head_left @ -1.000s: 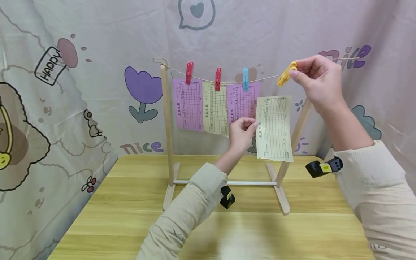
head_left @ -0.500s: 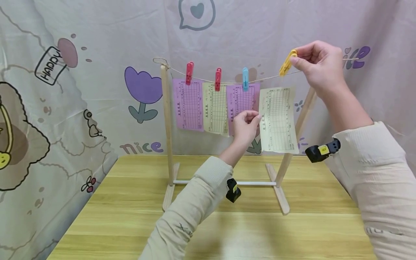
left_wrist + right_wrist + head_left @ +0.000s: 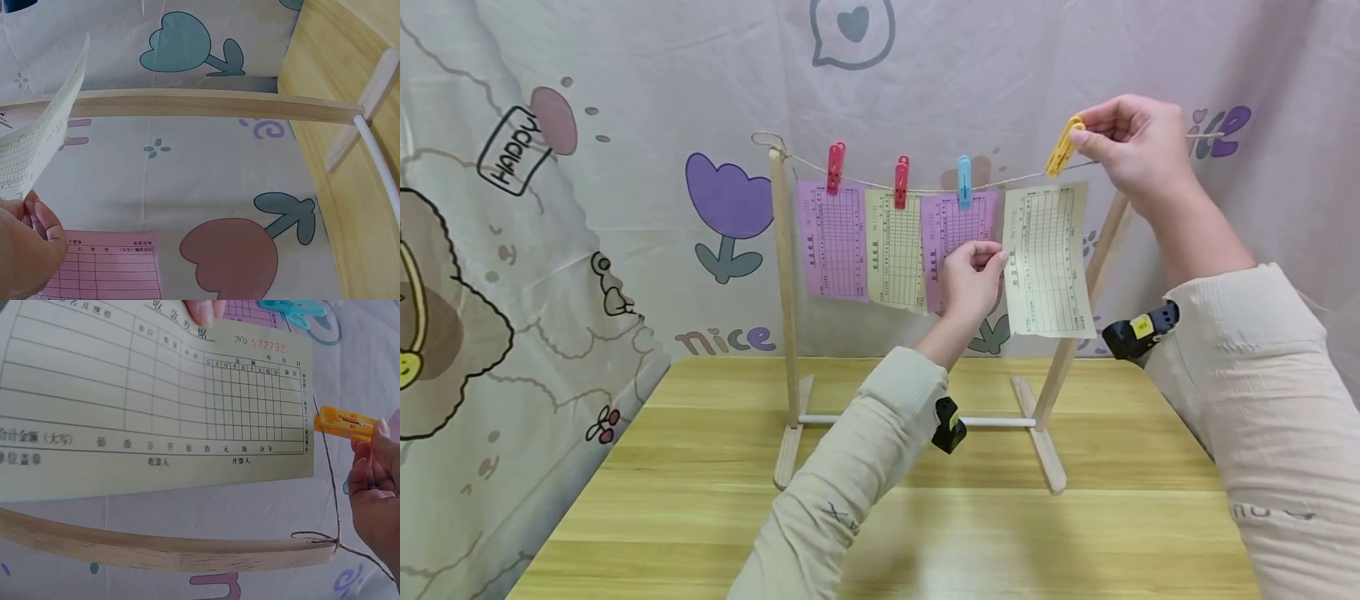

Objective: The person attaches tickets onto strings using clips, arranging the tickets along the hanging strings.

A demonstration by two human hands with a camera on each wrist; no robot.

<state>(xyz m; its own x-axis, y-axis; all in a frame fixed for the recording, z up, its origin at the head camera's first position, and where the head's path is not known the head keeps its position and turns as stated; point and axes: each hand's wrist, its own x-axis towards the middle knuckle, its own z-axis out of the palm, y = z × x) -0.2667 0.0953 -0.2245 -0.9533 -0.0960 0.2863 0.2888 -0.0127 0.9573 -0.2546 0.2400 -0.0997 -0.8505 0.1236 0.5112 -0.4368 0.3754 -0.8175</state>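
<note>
In the head view my left hand [image 3: 972,279] pinches the left edge of a pale yellow receipt sheet [image 3: 1048,267] between thumb and fingers. The sheet hangs upright, its top edge just below the string [image 3: 1011,181]. Above it, my right hand [image 3: 1142,154] pinches a yellow clothespin [image 3: 1063,147] by its upper end, tilted, its lower tip at the string. The right wrist view shows the string crossing the clothespin [image 3: 344,422] near its tip, apart from the sheet [image 3: 156,412]; whether the tip straddles the string I cannot tell.
Two red clothespins [image 3: 836,168] and a blue clothespin [image 3: 965,182] hold pink slips [image 3: 831,242] and a yellow slip [image 3: 895,250] on the string. The string spans a wooden stand [image 3: 786,292] on a wood-grain table [image 3: 700,500]. A printed curtain [image 3: 625,167] hangs behind.
My left hand has raised the receipt sheet and shifted it slightly right, closer to the string. My right hand with the yellow clothespin rose at first, then stayed nearly still.
</note>
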